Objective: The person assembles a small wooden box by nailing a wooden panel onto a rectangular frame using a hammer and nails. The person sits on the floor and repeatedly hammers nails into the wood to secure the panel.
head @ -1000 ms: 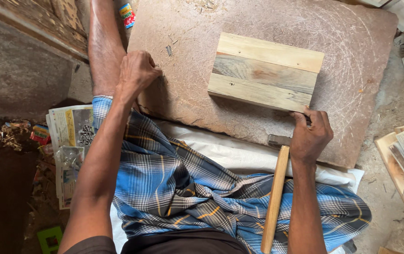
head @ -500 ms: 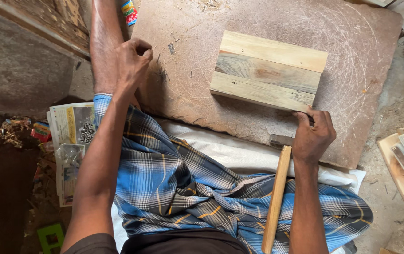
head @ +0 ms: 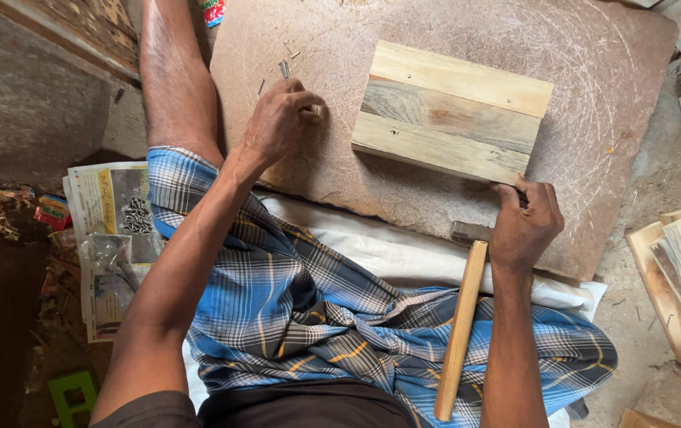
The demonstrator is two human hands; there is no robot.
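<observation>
Left hand pinches small nails on the stone slab; right hand closed around the hammer beside the wooden panel.

A slatted wooden panel lies on the stone slab; loose nails to its left, hammer before it.

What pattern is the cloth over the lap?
Blue, white and grey plaid cloth, seen in the head view.
</observation>
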